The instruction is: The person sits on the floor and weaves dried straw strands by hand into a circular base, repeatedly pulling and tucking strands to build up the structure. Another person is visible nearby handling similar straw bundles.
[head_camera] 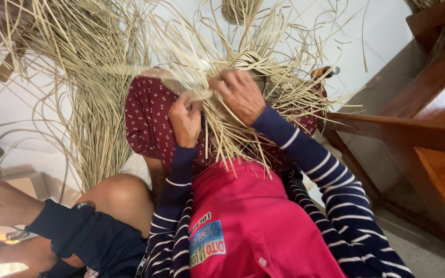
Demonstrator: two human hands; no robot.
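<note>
Centre frame: left hand (pixel 185 119) and right hand (pixel 239 95) both pinch a woven bundle of straw strips (pixel 217 82) | strips: light, springy, brittle, likely slippery | grip near the woven core, over the maroon cloth (pixel 148 121).

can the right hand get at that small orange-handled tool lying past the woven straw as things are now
Probably yes. The orange-handled tool lies just beyond the right hand, with only loose pale straw strands between; that hand is busy gripping the weave.
</note>
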